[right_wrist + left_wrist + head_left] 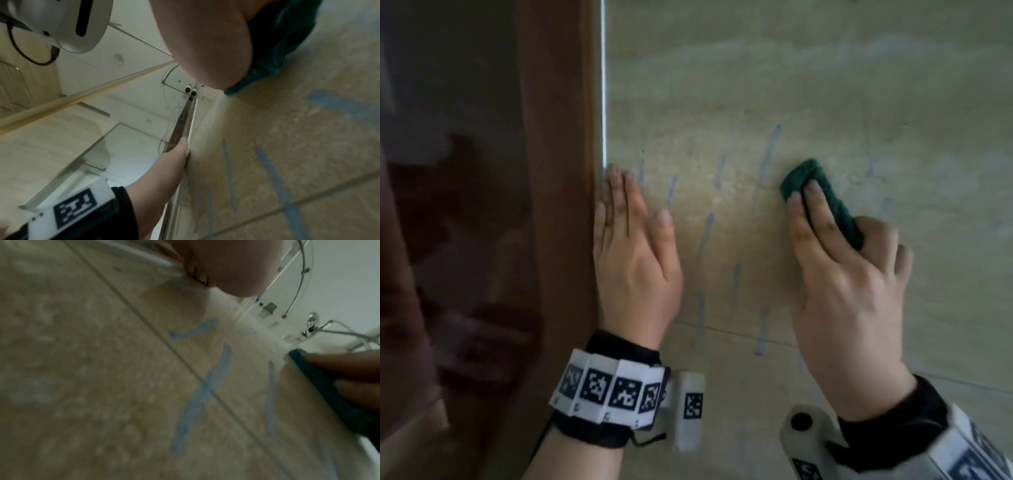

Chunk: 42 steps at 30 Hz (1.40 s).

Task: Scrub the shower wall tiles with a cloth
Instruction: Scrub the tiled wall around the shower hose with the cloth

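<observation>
The shower wall [825, 85] is clad in large beige, mottled tiles with thin grout lines, and blue streaks [768, 154] run down it in short slanted strokes. The right hand [846, 284] holds a dark green cloth [825, 202], folded into a pad, pressed against the tiles; two fingers lie straight along its top while the thumb and the other fingers curl round its edges. The cloth sits just right of the longest blue streak. To the left of the cloth, well apart from it, the left hand [635, 250] lies flat on the wall, fingers straight and close together, its outer edge against a pale vertical strip [603, 85]. Left of that strip stands a brown reflective panel [482, 205]. From the right wrist view, a glass screen [123, 146] and a white ceiling [127, 53] show beyond the wall.
</observation>
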{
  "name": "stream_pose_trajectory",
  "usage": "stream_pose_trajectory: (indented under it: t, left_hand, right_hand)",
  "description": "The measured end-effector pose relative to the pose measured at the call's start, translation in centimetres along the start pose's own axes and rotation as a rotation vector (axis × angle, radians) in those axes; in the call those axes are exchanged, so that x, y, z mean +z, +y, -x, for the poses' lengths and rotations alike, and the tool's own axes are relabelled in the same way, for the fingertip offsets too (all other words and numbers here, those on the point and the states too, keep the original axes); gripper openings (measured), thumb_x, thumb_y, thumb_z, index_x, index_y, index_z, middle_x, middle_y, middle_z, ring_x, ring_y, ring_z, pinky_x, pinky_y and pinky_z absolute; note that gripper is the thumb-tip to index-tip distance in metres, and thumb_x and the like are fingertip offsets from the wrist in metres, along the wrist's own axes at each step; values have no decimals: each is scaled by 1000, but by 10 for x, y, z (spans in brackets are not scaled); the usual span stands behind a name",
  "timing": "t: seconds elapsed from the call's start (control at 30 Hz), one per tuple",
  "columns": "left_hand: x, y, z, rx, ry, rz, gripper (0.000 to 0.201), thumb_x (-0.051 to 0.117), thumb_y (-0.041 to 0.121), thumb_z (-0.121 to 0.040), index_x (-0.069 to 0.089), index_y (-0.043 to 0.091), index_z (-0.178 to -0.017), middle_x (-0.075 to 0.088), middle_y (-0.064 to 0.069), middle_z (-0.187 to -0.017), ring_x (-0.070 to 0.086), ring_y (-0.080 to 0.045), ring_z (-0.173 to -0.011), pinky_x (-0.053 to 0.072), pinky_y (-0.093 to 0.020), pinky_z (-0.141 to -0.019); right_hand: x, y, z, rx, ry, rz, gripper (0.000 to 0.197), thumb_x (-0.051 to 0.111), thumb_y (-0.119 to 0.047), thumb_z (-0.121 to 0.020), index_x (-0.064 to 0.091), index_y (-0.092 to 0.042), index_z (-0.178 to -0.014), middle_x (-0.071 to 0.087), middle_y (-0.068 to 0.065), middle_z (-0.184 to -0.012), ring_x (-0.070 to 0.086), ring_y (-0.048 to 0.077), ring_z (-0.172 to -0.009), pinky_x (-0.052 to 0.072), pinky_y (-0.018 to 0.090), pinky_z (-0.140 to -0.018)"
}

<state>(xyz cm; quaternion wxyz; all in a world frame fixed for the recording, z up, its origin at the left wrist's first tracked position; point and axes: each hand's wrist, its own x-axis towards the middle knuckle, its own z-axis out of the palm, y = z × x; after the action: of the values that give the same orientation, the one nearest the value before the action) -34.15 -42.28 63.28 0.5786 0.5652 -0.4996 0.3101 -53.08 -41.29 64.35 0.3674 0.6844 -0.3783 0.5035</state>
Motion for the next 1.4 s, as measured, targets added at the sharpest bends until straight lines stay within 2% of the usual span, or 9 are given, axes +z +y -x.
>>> stream_pose_trajectory:
  t: [0.23,0.43,0.57,0.67,0.8,0.9,1.0,1.1,1.4]
  left_hand:
    - [-10,1,-2,-2,-9,73,69,9,47,-102,27,-1,-147,26,-14,-155,21,-19,-145,6,-18,-117]
    - [-34,17,-16,-139,-13,276,70,24,50,-96,29,4,-148,32,-13,-153,31,-22,-140,16,-14,-108]
    - [-48,23,-64,-27,147,374,48,43,21,-99,42,-5,-139,43,-22,-143,38,-28,-134,14,0,-104]
    - [-59,27,-118,83,130,359,51,53,20,-97,40,-3,-141,39,-20,-147,34,-28,-139,9,2,-103]
    - [-64,43,-164,39,-194,361,77,58,38,-94,16,12,-153,9,-5,-161,8,-14,-147,2,-7,-105]
    - [-58,44,-168,67,-331,260,84,58,43,-92,8,14,-154,-8,-2,-161,-6,-15,-148,0,-21,-114]
    - [-51,39,-162,106,-298,222,83,58,43,-92,11,14,-153,-7,-3,-161,-7,-17,-148,-2,-21,-113]
    - [-50,39,-161,109,-289,249,81,59,42,-91,14,13,-153,-5,-2,-161,-5,-17,-148,-1,-19,-111]
    - [-48,36,-159,128,-282,243,82,60,41,-91,14,11,-153,-4,-6,-161,-4,-20,-148,0,-21,-113]
  right_hand:
    - [-4,0,-4,4,-25,30,60,30,-4,-79,54,-4,-134,52,9,-139,38,31,-95,27,39,-74]
    - [-10,-4,-9,3,-40,15,60,28,-5,-78,58,-3,-130,55,13,-135,39,32,-96,28,39,-72]
    - [-13,-3,-12,5,-54,9,63,29,-5,-72,61,-4,-126,58,12,-132,40,31,-94,32,38,-70]
    - [-12,-3,-14,10,-41,4,63,29,-4,-71,64,-5,-124,60,11,-130,40,30,-91,34,38,-69]
    - [-10,-1,-16,8,-31,-24,60,31,-4,-69,68,-4,-117,63,12,-124,39,28,-87,38,38,-67]
    - [-13,-3,-16,25,-9,-60,52,52,8,-68,68,-2,-116,64,13,-124,41,29,-88,42,41,-69]
    - [-20,-11,-22,39,15,-179,53,68,17,-69,67,-3,-118,63,11,-125,43,30,-92,45,46,-73]
    - [-31,-11,-43,-55,80,-246,55,60,19,-76,62,-6,-126,58,8,-133,43,32,-96,45,52,-80]
    - [-23,20,-105,-244,-2,43,68,40,2,-69,53,-8,-135,55,6,-137,33,29,-101,24,37,-80]
